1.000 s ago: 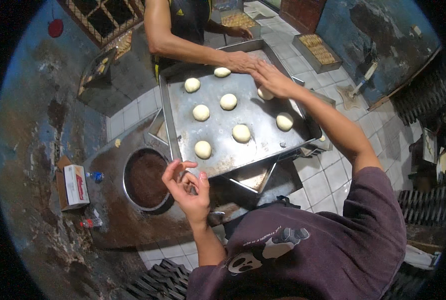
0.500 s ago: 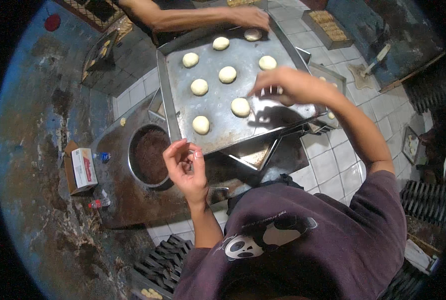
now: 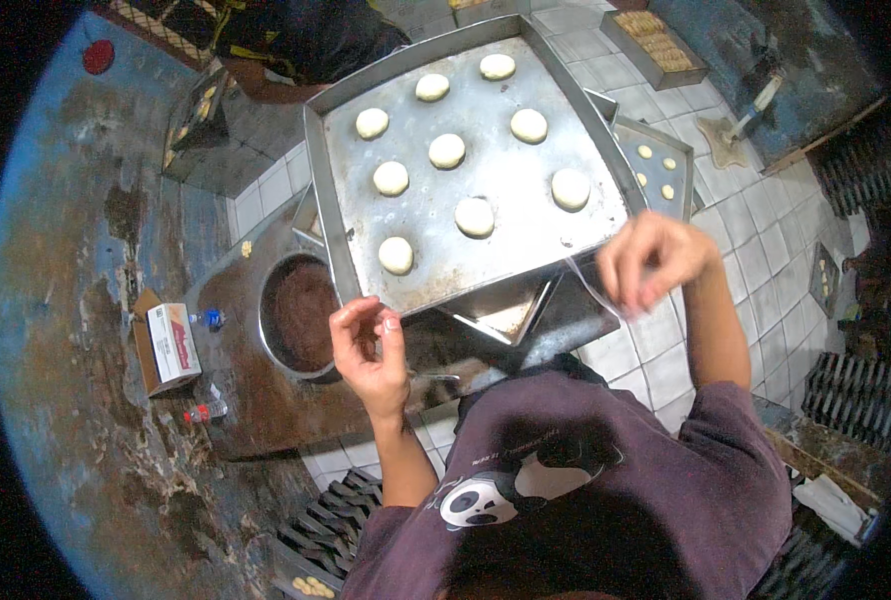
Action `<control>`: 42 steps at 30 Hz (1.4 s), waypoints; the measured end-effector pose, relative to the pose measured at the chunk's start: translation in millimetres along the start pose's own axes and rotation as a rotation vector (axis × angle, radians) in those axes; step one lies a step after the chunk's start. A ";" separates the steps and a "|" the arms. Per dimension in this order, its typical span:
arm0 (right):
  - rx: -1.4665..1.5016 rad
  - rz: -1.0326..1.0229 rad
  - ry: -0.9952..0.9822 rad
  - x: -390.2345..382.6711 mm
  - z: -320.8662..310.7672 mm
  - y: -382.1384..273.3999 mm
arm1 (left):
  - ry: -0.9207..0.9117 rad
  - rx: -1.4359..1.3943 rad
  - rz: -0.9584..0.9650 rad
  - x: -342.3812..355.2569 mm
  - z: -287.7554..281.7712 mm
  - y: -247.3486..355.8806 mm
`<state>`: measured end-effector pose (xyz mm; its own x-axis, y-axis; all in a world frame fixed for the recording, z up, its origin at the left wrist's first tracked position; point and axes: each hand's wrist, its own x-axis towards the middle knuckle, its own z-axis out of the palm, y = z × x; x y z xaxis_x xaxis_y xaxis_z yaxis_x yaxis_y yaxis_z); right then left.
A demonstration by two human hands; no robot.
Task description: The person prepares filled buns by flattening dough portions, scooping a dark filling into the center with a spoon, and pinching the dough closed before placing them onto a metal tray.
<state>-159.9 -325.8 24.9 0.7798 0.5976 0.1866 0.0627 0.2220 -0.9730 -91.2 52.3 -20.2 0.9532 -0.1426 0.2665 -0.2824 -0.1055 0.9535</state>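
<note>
A: State the principal item and its position.
B: A shallow metal tray (image 3: 506,182), upper centre of the frame, bearing nine dough balls (image 3: 447,151).

A: Orientation?
B: Roughly square; the lens bends its edges, so no long axis can be established. It lies skewed: the near edge climbs from left to right, and the far right corner points to the top of the frame. The dough balls are roundish and point no particular way.

A: Reason for the arrangement?
B: In my judgement, the spacing keeps the balls from sticking together and the raised rim keeps them aboard. The tray overlies a lower pan (image 3: 498,308) set at another angle, probably its support.

A: Hands?
B: The left hand (image 3: 374,362) is at the tray's lower-left corner, fingers loosely curled, thumb apart, nothing seen between them; contact is unconfirmed. The right hand (image 3: 664,262), by the lower-right corner, is blurred, its fingers bent; whether they grip anything, I cannot tell.

A: Surroundings?
B: Left of the tray, a round pan (image 3: 264,325) with dark brown contents stands on the tabletop (image 3: 256,412). A carton (image 3: 173,345) is farther left.
</note>
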 end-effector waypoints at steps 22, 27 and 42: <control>-0.781 0.145 0.492 17.6 58.2 53.4 | -0.982 0.220 -0.248 26.3 13.4 3.3; -1.133 0.078 0.374 90.6 12.3 96.2 | -0.865 0.210 -0.250 11.4 -3.7 -1.1; -0.363 0.481 0.183 209.5 -28.9 123.7 | -0.133 -0.336 -0.386 18.1 -52.3 -54.5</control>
<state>29.2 -195.4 -60.3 0.8652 0.4168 -0.2788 -0.1397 -0.3338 -0.9323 -52.8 106.9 -59.9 0.9530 -0.2814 -0.1125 0.1576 0.1430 0.9771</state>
